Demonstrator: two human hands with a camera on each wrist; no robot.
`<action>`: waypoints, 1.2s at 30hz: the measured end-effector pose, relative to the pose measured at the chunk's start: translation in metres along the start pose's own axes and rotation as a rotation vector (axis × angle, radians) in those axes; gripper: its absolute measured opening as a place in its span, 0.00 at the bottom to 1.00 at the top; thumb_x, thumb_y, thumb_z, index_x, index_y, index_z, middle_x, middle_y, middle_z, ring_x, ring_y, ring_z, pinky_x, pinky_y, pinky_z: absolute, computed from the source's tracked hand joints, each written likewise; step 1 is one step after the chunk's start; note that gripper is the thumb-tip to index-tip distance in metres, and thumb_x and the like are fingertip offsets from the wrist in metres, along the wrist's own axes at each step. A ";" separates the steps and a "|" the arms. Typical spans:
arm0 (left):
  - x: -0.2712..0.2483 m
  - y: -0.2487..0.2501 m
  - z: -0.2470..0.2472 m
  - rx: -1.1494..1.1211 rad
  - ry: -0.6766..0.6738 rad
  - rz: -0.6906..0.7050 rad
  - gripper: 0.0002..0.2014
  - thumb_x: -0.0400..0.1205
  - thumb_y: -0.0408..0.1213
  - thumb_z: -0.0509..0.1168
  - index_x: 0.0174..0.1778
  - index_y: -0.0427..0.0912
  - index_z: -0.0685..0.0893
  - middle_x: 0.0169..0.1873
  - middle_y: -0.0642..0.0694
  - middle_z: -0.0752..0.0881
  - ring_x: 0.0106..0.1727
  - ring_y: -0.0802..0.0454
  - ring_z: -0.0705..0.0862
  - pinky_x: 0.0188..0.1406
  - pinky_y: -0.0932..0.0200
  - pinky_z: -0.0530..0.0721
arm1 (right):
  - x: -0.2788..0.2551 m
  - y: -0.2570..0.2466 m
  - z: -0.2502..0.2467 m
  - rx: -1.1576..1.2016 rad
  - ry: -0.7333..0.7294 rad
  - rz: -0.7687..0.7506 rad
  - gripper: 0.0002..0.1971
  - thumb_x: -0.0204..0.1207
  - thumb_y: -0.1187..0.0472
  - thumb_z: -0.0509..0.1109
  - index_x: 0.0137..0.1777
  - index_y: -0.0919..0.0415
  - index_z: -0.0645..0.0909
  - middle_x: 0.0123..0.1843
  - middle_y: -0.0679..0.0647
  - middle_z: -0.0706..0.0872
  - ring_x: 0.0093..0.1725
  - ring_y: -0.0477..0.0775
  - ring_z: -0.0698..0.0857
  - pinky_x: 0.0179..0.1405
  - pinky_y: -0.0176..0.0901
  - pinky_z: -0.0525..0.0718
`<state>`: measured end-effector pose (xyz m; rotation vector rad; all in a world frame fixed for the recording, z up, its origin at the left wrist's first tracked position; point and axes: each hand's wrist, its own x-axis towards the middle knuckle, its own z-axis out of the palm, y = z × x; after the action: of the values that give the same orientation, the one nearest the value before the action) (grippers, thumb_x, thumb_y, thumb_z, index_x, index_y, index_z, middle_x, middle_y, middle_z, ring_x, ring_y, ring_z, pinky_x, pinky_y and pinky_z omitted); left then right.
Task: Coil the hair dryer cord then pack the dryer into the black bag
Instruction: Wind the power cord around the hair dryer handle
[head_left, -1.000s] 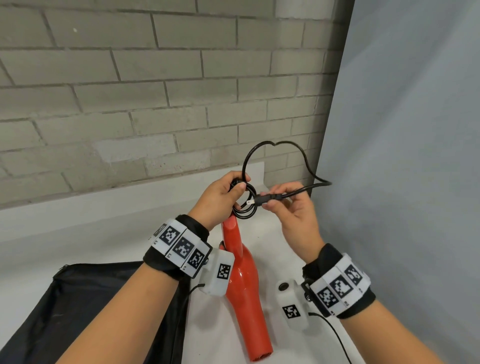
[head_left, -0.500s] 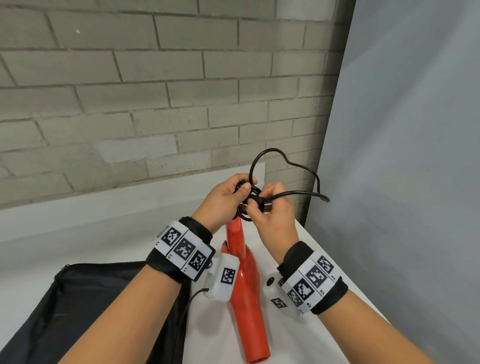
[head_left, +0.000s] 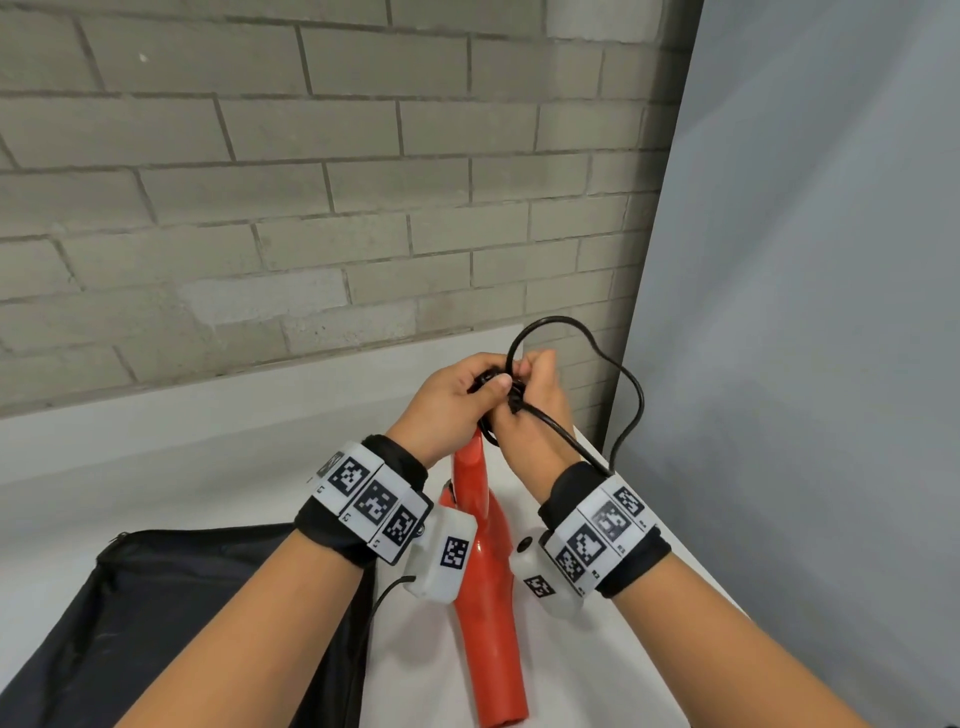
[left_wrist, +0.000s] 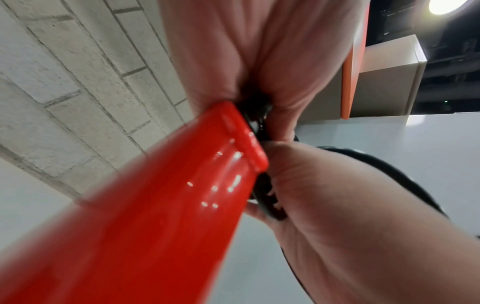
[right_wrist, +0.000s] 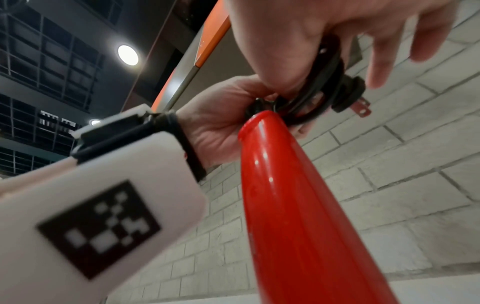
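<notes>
The cord (head_left: 631, 395) is mostly gathered. Several small loops sit bunched at the top end of the red hair dryer (head_left: 488, 561), at about 12 o'clock from the wrists in the head view. The left hand (head_left: 447, 400) has its fingers and thumb curled round that bundle, pinching it against the tip of the dryer's handle. The right hand (head_left: 535, 410) sits just beside it, touching, its fingers closed on the plug end of the cord; the right wrist view shows the black plug (right_wrist: 348, 94) with its metal prongs poking out towards 3 o'clock, while one or two fingers (right_wrist: 384, 61) of that hand stay straight and free.

One loose loop is not yet taken in. It arcs up from the hands to about 1 o'clock, bends down past 3 o'clock and runs back along the right wrist (so the coil looks near its last turn, though I cannot tell whether the plug is being tucked through the loops or merely held against them).

The dryer hangs from the hands, nozzle down towards 6 o'clock over the white surface (head_left: 426, 649). The black bag (head_left: 156, 613) lies flat on it at about 8 o'clock, with nothing inside that shows. Packing has not begun, and seemingly the bag must first be opened.
</notes>
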<state>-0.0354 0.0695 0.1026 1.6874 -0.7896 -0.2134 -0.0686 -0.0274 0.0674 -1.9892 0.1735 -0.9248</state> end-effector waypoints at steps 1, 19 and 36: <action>0.000 -0.001 -0.001 -0.009 0.011 -0.001 0.11 0.82 0.31 0.58 0.57 0.41 0.81 0.49 0.41 0.85 0.48 0.50 0.84 0.52 0.57 0.82 | 0.000 0.000 -0.003 0.067 -0.064 0.007 0.16 0.76 0.64 0.61 0.40 0.44 0.58 0.33 0.49 0.75 0.30 0.43 0.77 0.29 0.38 0.76; 0.002 -0.013 -0.010 -0.200 0.160 -0.035 0.12 0.83 0.34 0.56 0.55 0.49 0.83 0.32 0.52 0.77 0.26 0.57 0.67 0.32 0.65 0.78 | -0.022 0.111 -0.044 -1.183 -0.974 0.279 0.16 0.81 0.53 0.54 0.63 0.55 0.77 0.66 0.56 0.81 0.68 0.60 0.75 0.70 0.55 0.67; -0.001 -0.009 -0.007 -0.197 0.098 0.020 0.15 0.85 0.30 0.51 0.43 0.48 0.81 0.25 0.55 0.75 0.23 0.57 0.64 0.28 0.61 0.68 | 0.005 0.066 0.008 -0.163 -0.545 0.362 0.10 0.76 0.65 0.67 0.51 0.71 0.85 0.52 0.65 0.88 0.48 0.60 0.83 0.46 0.36 0.72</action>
<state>-0.0288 0.0764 0.0962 1.4919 -0.6894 -0.1875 -0.0450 -0.0626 0.0163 -2.1879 0.2928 -0.1287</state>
